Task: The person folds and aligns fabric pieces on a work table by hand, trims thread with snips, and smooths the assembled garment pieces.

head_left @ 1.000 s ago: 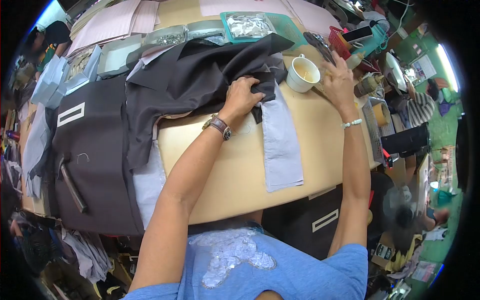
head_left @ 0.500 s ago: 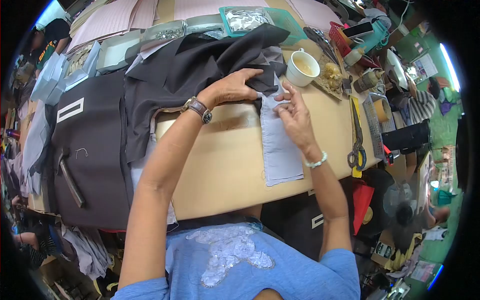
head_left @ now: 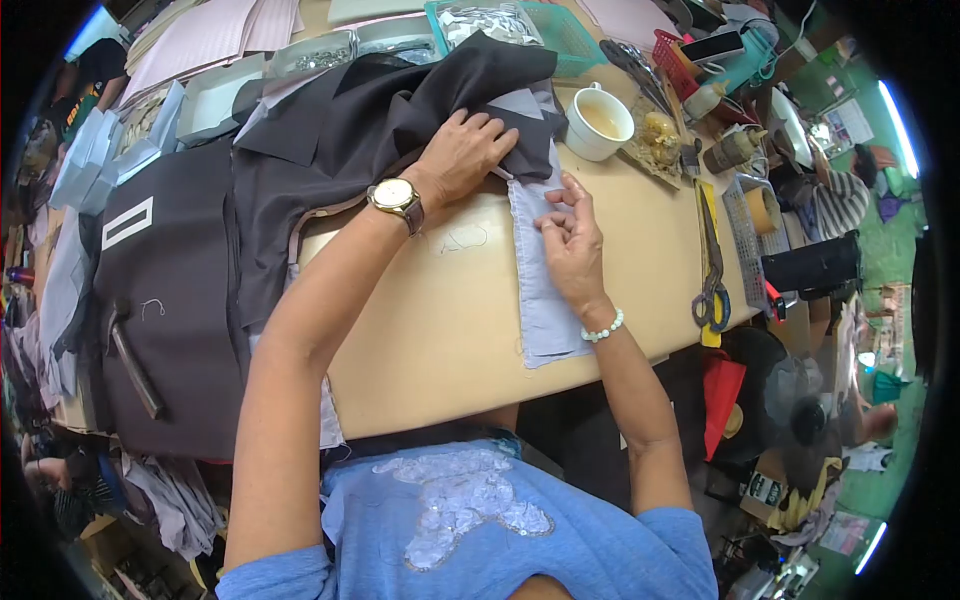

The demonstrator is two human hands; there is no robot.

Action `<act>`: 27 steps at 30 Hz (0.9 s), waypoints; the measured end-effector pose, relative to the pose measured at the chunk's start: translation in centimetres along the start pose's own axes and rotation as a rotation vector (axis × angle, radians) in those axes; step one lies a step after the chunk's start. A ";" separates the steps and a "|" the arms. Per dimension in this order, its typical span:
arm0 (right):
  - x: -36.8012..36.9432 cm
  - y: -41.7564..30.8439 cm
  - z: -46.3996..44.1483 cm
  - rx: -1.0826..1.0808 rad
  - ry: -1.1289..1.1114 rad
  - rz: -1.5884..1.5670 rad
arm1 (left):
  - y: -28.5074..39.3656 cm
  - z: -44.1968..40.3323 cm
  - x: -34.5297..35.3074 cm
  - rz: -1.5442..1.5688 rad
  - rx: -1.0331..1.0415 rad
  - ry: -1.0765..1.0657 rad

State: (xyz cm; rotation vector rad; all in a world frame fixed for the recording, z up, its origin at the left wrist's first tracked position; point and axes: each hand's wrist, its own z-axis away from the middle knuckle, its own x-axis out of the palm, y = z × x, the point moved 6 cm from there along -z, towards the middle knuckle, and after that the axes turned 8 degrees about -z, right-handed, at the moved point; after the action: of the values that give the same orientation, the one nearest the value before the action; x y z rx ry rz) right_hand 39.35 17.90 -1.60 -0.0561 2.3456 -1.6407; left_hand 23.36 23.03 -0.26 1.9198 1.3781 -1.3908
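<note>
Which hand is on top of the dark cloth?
The left hand, with the watch. The right hand, with the bead bracelet, looks to be over the pale cloth instead.

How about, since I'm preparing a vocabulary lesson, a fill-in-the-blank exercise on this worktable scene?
1. The left hand rests on dark cloth, a ____ strapped at its wrist.
2. The right hand has a beaded ____ around its wrist.
3. The scissors lie on a ____ strip.

Missing words: watch; bracelet; yellow.
</note>
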 end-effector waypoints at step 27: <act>2.2 -1.1 -2.0 -0.088 -0.331 0.564 | -0.3 0.7 1.7 -0.010 0.069 -0.231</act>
State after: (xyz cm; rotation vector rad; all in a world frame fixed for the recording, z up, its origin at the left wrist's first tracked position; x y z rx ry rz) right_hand 36.63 18.91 -0.42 0.2708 1.9423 -1.1539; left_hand 22.79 23.41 -2.05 1.7305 1.2469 -1.6262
